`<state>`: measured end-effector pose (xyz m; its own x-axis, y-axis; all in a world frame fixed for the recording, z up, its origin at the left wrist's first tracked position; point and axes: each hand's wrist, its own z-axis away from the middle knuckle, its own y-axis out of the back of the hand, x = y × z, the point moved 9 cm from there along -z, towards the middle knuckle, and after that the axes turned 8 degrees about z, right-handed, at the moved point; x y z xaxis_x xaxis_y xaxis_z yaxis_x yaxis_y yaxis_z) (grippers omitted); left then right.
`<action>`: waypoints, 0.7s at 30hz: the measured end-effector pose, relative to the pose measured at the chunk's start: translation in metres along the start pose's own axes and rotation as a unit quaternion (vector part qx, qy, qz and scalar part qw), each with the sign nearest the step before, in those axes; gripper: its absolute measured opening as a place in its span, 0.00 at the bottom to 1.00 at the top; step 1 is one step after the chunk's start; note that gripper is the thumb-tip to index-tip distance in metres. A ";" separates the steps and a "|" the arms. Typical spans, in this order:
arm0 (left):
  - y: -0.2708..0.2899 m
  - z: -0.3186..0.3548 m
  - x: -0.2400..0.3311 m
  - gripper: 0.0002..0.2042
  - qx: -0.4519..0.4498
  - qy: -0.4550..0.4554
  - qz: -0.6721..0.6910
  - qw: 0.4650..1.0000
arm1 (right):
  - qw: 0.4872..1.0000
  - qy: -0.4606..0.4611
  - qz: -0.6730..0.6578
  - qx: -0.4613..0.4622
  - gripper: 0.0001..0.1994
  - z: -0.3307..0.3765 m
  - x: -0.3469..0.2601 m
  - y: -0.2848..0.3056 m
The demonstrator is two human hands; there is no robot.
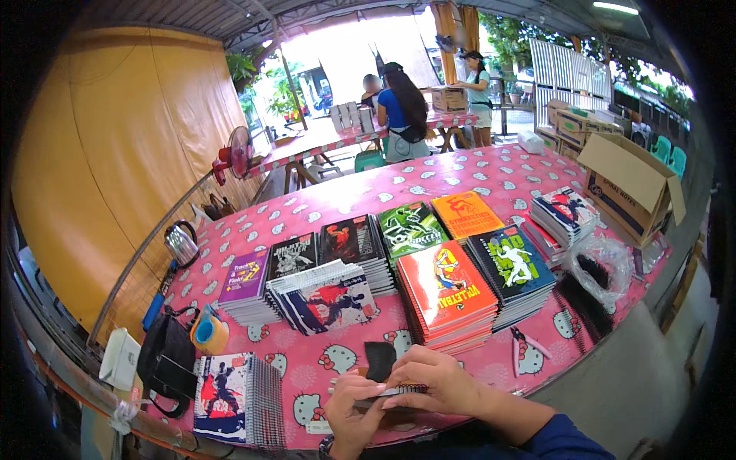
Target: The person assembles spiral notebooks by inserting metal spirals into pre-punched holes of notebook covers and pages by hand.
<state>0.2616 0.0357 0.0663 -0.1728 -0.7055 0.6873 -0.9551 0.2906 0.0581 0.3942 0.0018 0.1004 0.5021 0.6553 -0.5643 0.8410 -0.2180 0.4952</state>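
My left hand (pixel 351 412) and my right hand (pixel 438 379) meet at the near edge of the pink table (pixel 475 176). Between them they hold a small spiral-bound notebook (pixel 387 392) with a dark cover, its wire spine showing between the fingers. The right hand lies over the top of it, and the left hand grips it from below. Just beyond the hands stand several stacks of spiral notebooks, among them a red-covered stack (pixel 446 291) and a fanned stack with a blue and red cover (pixel 326 295).
Pliers with pink handles (pixel 524 343) lie right of my hands. A notebook pile (pixel 236 399), black bag (pixel 167 360) and tape dispenser (pixel 208 333) sit at left, a kettle (pixel 182 244) beyond. An open cardboard box (pixel 629 184) and a plastic bag (pixel 602 268) are at right. People stand at a far table.
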 end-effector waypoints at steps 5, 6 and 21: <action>-0.003 0.002 -0.001 0.11 0.005 -0.015 0.012 1.000 | 0.999 -0.028 -0.022 0.001 0.13 0.001 0.005 -0.002; -0.001 0.004 -0.001 0.11 0.013 -0.016 0.016 1.000 | 0.999 -0.029 -0.020 0.003 0.13 0.000 0.005 -0.003; 0.002 0.012 -0.023 0.11 0.110 0.108 0.125 0.980 | 0.988 0.010 0.143 0.063 0.09 0.004 -0.012 -0.006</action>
<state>0.2605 0.0448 0.0424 -0.3753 -0.4700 0.7989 -0.9224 0.2739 -0.2722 0.3838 -0.0072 0.1016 0.7198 0.5680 -0.3990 0.6843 -0.4841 0.5454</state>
